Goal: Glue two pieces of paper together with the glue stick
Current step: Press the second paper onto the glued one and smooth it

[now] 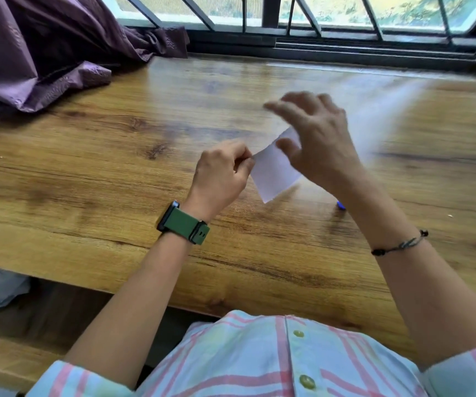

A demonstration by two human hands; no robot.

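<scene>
Paper (275,170), a small white piece, is held up just above the counter (116,156) between the two hands, tilted, with its lower corner hanging toward the wood. The left hand (221,174) has its grip pinched on the paper's left edge, fingers curled in around it. The right hand (314,138) is blurred and hangs over the paper's far right corner with its grip spread, fingers loose and fanned, the thumb near or against the sheet; whether it actually touches cannot be told. Only one white surface shows, so it may be one piece or two lying flush. A small blue thing (340,205), probably the glue stick or its cap, peeks out on the counter just behind the right forearm, so the stick is not in either hand. The step in hand looks like handling or aligning paper, either before gluing or pressing afterwards; which one is unclear. The next move likely calls for laying the paper flat and steadying it with the left hand, so the right can reach back for the stick or smooth the sheet down. The counter is wood-grained and glossy, set against a barred window (317,15), with a purple curtain (45,50) bunched on its far left corner.
</scene>
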